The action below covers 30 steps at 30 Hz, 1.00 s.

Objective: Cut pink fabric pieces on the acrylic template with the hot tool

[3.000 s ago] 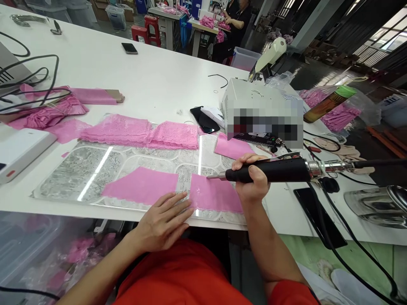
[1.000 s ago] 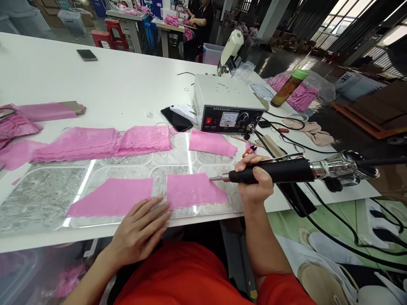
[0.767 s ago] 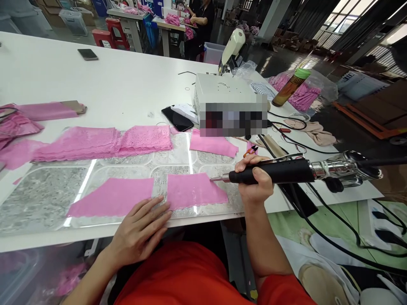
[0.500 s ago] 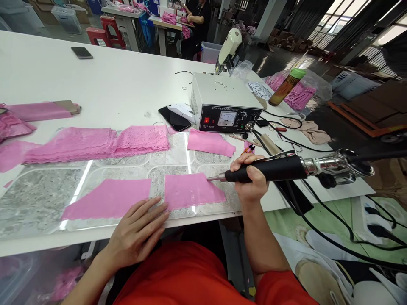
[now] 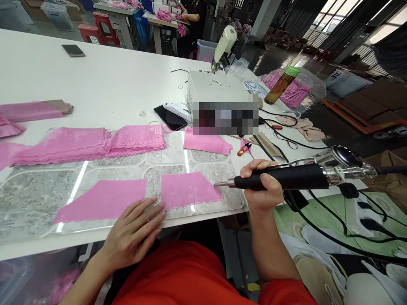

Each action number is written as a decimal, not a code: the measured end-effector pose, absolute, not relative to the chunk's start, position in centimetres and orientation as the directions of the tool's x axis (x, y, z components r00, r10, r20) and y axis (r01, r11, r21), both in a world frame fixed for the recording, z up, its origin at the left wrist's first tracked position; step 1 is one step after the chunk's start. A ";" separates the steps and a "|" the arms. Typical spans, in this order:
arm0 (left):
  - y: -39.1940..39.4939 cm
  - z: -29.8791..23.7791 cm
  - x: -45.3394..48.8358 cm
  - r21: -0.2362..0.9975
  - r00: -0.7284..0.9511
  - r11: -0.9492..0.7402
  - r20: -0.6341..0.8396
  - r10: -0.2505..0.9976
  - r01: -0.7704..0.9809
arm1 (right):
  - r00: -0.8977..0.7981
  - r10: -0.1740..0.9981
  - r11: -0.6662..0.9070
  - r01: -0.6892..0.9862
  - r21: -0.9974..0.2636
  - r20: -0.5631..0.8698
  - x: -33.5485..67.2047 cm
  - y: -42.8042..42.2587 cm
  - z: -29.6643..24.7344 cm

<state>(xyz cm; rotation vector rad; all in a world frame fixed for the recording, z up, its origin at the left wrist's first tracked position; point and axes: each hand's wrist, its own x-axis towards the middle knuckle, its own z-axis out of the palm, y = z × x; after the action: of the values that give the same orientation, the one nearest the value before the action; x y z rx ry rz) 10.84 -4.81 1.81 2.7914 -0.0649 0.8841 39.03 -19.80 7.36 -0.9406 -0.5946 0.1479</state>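
Note:
My right hand (image 5: 263,182) is wrapped around the black grip of a handheld ultrasonic welder (image 5: 295,177). Its metal tip points left, at the slanted right edge of a pink fabric piece (image 5: 187,190); whether it touches the cloth I cannot tell. My left hand (image 5: 136,231) lies flat with fingers stretched, at the table's near edge. Its fingertips reach the gap between that piece and a second pink fabric piece (image 5: 104,199) on the left. Both pieces lie flat on a grey marble-patterned mat (image 5: 32,195).
Behind these lie a stack of pink lace-edged fabric (image 5: 85,144) and another pink piece (image 5: 206,142). A control box (image 5: 219,87) stands behind, its front blurred out. Orange snips (image 5: 244,149), phones (image 5: 73,51), a bottle (image 5: 282,84) and black cables (image 5: 330,222) are around. A person sits at a far table.
My right hand has drawn the welder to the right, its tip shifting from on the pink piece to its slanted edge. My left hand keeps its place; the view has shifted slightly.

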 end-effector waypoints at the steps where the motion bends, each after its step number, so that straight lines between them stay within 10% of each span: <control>1: -4.8 1.8 10.8 0.190 0.819 -0.976 0.573 0.023 -0.105 | 0.830 0.366 0.596 0.138 -0.791 0.421 39.0 -19.8 7.3; 30: -4.7 1.5 10.8 0.210 0.830 -0.973 0.556 0.038 -0.097 | 0.831 0.342 0.518 0.223 -0.826 0.439 39.1 -21.7 7.6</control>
<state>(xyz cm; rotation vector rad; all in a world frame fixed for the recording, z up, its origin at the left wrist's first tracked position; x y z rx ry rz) 10.76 -4.67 1.54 2.7817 -0.0458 0.8528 39.11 -21.67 7.63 -1.0423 -0.6140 0.0774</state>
